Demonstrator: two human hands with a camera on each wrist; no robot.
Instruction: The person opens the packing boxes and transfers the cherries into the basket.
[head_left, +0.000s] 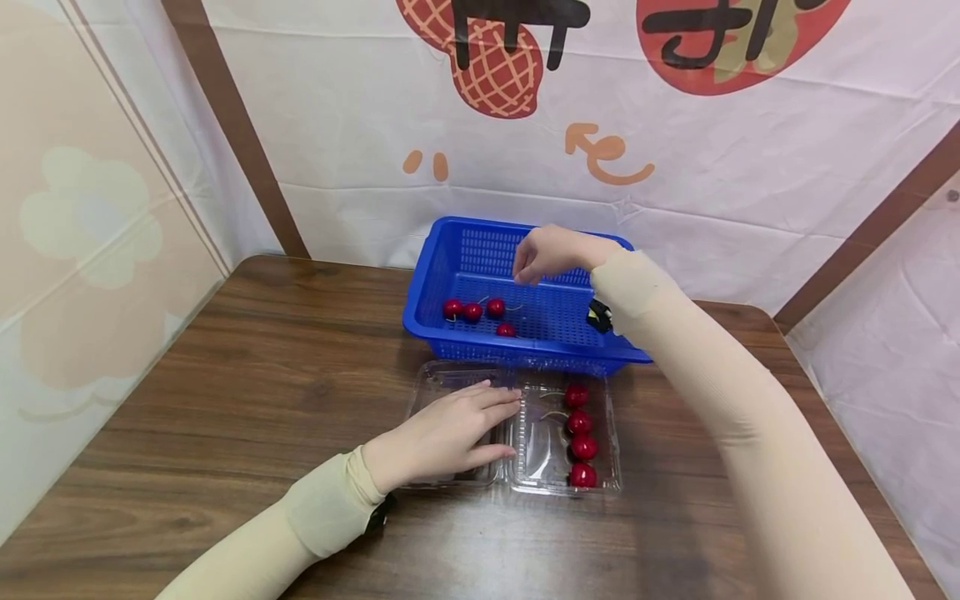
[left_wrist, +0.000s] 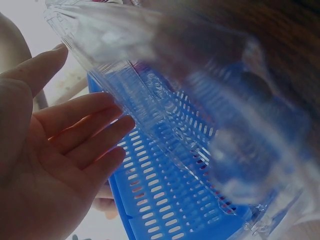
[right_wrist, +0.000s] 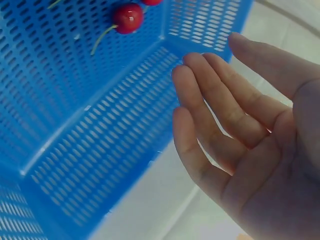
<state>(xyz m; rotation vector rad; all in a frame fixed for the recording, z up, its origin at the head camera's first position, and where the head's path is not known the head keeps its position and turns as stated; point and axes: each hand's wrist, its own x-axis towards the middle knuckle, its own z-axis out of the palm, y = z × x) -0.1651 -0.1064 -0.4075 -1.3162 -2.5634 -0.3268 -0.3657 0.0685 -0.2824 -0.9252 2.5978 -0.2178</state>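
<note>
My right hand [head_left: 553, 252] hovers above the blue basket [head_left: 442, 242], fingers loosely bent with nothing between them. In the right wrist view, thumb and fingers are apart, and a red cherry [right_wrist: 128, 18] with a green stem lies in the basket. Several cherries [head_left: 496, 307] sit at the basket's left side. My left hand [head_left: 453, 429] lies with extended fingers over the middle of an opened clear plastic clamshell box [head_left: 536, 475]. Along the right side of that box, several cherries [head_left: 583, 447] form a row. The left wrist view shows the hand [left_wrist: 65, 150] beside clear plastic.
A brown wooden table [head_left: 225, 433] carries the box and basket, the basket directly behind the box. Behind the table hangs a printed white cloth [head_left: 337, 125], with more cloth at both sides. A small black device [head_left: 598, 317] shows under the right wrist.
</note>
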